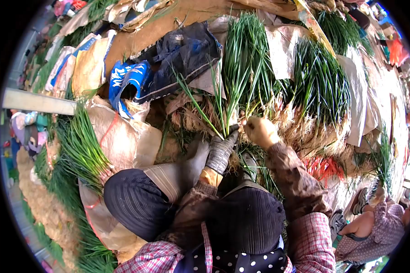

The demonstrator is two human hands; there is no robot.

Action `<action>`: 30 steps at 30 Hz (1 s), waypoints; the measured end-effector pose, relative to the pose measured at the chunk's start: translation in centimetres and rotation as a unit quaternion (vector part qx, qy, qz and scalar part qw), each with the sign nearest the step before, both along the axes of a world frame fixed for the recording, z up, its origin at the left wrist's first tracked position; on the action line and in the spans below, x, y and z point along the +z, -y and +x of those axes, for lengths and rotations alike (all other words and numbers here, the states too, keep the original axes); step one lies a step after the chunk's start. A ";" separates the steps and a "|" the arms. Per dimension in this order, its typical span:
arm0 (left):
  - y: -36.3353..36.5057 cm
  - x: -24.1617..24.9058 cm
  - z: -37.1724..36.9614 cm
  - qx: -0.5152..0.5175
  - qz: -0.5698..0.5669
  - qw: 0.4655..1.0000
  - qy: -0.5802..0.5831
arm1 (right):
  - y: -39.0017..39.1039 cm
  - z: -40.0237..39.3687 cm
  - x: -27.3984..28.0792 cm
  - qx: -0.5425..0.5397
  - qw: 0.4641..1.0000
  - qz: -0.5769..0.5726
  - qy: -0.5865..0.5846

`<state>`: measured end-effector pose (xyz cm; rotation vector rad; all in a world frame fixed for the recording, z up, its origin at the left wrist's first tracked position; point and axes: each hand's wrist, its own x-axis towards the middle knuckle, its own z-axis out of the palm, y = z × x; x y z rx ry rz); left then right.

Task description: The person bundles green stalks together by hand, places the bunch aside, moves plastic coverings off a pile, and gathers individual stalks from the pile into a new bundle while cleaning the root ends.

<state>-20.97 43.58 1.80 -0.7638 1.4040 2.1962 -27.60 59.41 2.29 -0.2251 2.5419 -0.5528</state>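
Forearms reach forward; the grey knit-gloved left hand (222, 150) closes around slender green leafy stalks (227, 119) fanning away ahead. Beside them, the brown-sleeved right hand (261, 131) curls, its hold unclear.

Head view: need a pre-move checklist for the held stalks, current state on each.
1. Left hand closed on the held stalks: ok.
2. Held stalks gathered tight: not ok, some leaves splay out to the left.
3. Root ends of that handful lined up: cannot tell, too obscured around the left hand.
4. Right hand empty: cannot tell, fingers curled close to the roots.
5. Next greens in reach: ok, looks close beyond the right hand.
6. Co-worker clear of both hands: ok, off at lower right.
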 end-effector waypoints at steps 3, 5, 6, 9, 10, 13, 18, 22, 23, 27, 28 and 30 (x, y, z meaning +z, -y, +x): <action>-0.1 0.2 -0.1 -0.016 -0.045 0.997 0.058 | -1.2 4.3 -0.8 0.120 0.977 -0.162 0.064; -0.1 0.6 -0.1 -0.028 -0.028 0.995 0.092 | -1.3 4.4 0.4 0.121 0.971 -0.163 0.124; 0.2 1.0 -0.1 -0.033 -0.001 0.994 0.109 | -1.3 4.2 1.2 0.121 0.967 -0.162 0.152; 0.9 -0.6 0.9 0.003 0.054 0.998 0.017 | -0.6 3.6 1.3 -0.056 0.961 -0.260 0.070; 0.6 -1.3 1.1 0.015 0.032 0.999 -0.018 | 0.0 3.9 -1.4 -0.198 0.915 -0.345 0.074; -1.4 -3.0 0.4 -0.013 -0.155 0.988 -0.020 | 0.5 3.2 -5.2 -0.308 0.846 -0.428 0.084; -1.1 -0.7 0.2 0.046 -0.086 0.995 0.019 | -0.6 4.6 -4.5 -0.069 0.987 -0.029 0.140; -0.6 -1.1 0.3 0.031 -0.027 0.999 0.018 | -0.7 2.5 -3.6 -0.059 0.992 0.089 0.063; -0.4 -1.1 0.3 0.019 -0.003 1.000 0.024 | -0.8 1.2 -2.6 -0.160 0.983 0.087 -0.022; -0.6 2.3 0.3 -0.032 -0.060 0.998 -0.010 | -3.2 -7.3 -7.2 -0.192 0.965 0.176 0.003; -0.5 1.0 0.3 -0.026 -0.029 0.999 0.030 | -2.6 -4.5 -6.0 -0.110 0.964 0.206 -0.126; 0.2 2.9 -0.3 -0.054 -0.060 0.993 0.088 | -2.1 -1.2 -5.3 -0.092 0.978 0.065 -0.175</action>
